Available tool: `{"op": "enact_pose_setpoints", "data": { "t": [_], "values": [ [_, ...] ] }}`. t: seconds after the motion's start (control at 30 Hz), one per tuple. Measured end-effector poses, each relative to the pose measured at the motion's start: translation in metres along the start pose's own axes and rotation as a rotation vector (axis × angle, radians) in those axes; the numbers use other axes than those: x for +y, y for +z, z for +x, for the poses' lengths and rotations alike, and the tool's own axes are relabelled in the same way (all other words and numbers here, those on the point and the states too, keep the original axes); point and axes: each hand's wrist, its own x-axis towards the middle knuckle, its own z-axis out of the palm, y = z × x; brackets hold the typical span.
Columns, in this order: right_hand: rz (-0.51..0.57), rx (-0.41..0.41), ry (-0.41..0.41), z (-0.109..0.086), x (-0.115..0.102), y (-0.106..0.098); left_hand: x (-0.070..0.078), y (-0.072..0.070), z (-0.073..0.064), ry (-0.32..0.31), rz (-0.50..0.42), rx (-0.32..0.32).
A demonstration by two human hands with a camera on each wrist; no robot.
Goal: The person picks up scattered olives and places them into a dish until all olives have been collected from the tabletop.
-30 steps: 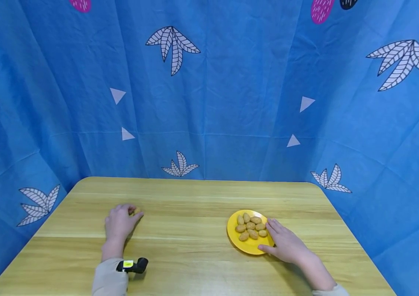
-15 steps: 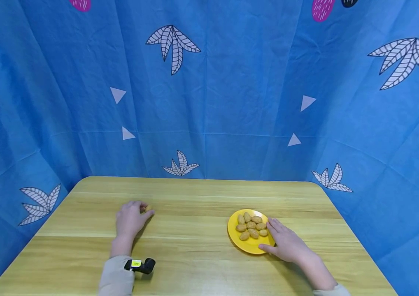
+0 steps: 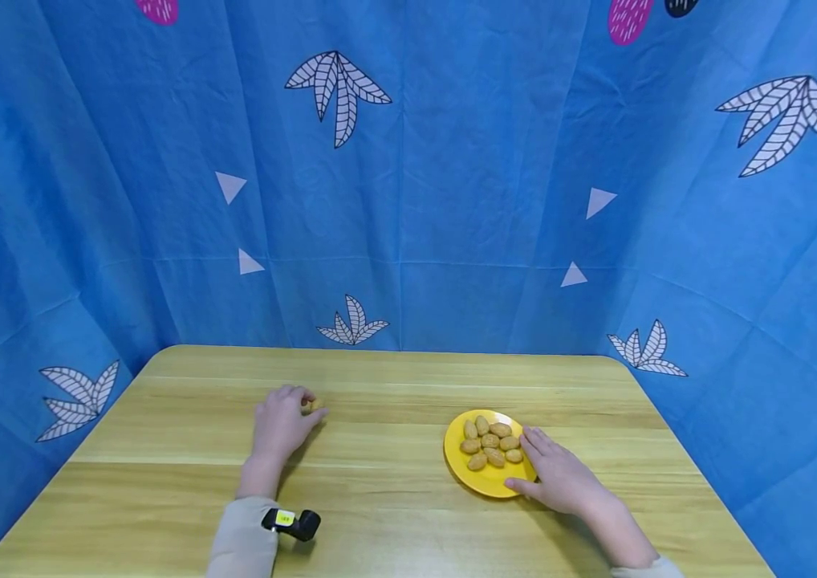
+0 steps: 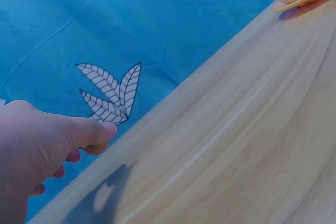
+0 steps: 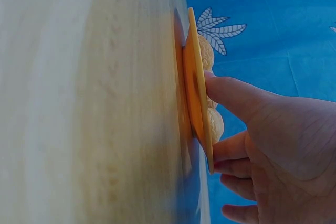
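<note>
My left hand (image 3: 281, 424) pinches a tan, oval walnut (image 3: 317, 405) between thumb and fingertips, left of centre over the table. In the left wrist view, the thumb covers part of that walnut (image 4: 95, 149) and its shadow falls on the wood below. To the right stands a yellow plate (image 3: 486, 484) bearing several similar walnuts (image 3: 489, 441). My right hand (image 3: 560, 477) rests at the plate's right rim, thumb and fingers spread and mostly straight. The right wrist view has the thumb over the rim of the plate (image 5: 196, 95) and the fingertips touching its edge.
The light wooden table (image 3: 372, 514) has rounded far corners. A blue curtain (image 3: 452, 201) with printed leaves and triangles hangs behind it and along both sides. A black wrist camera (image 3: 294, 524) is strapped over the left sleeve.
My left hand has moved to the right and slightly away across the table, carrying the walnut. The right hand and the plate have stayed in place.
</note>
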Motion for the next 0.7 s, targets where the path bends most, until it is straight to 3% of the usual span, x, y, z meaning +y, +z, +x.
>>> {"op": "enact_pose_setpoints", "data": {
  "t": [0.7],
  "values": [
    [0.007,-0.008,0.001,-0.001,-0.002,-0.001,0.048,0.003,-0.001,0.122,0.035,-0.029]
  ]
}}
